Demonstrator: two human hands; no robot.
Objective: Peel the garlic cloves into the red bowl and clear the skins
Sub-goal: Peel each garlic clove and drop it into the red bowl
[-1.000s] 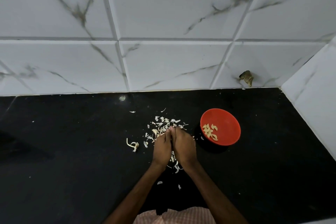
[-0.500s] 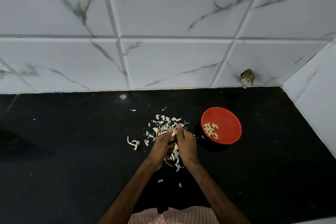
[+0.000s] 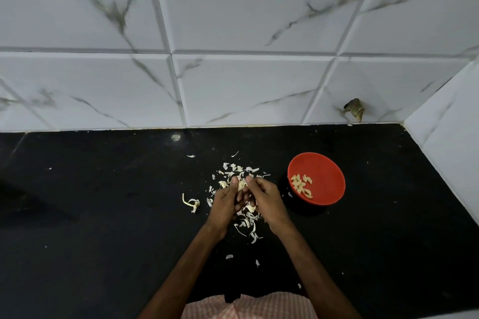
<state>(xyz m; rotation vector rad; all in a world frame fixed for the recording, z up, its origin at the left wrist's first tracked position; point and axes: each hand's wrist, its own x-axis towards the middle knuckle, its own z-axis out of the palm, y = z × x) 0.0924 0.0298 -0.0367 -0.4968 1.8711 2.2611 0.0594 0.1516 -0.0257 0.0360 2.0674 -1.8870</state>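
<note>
Since a second ago the two hands, then pressed side by side, have drawn apart at the palms, so a dark gap now shows between them while their tips meet. The thumb and fingertips of the left hand (image 3: 225, 199) and of the right hand (image 3: 267, 198) pinch a small pale garlic clove (image 3: 241, 185) from either side, above the counter. The remaining fingers are curled under the palms, and how they lie there cannot be told. A pale curved scrap (image 3: 251, 208) shows in the gap between the hands; whether it is skin or clove is unclear.

Loose white papery garlic skins (image 3: 239, 170) lie scattered on the glossy black stone countertop (image 3: 103, 215), just beyond the fingertips and trailing back under the wrists. A dry, curled garlic stem piece (image 3: 192, 203) lies near the left hand, apart from it.

To the right, near the right hand but not touching it, sits the round red plastic bowl (image 3: 334, 171), with peeled yellowish cloves (image 3: 302, 186) gathered in its left part. White marble-veined wall tiles (image 3: 233, 85) rise behind the counter, and a small brown object (image 3: 354, 109) clings low on them near the corner. Pink checked cloth (image 3: 248, 305) shows at the bottom edge.
</note>
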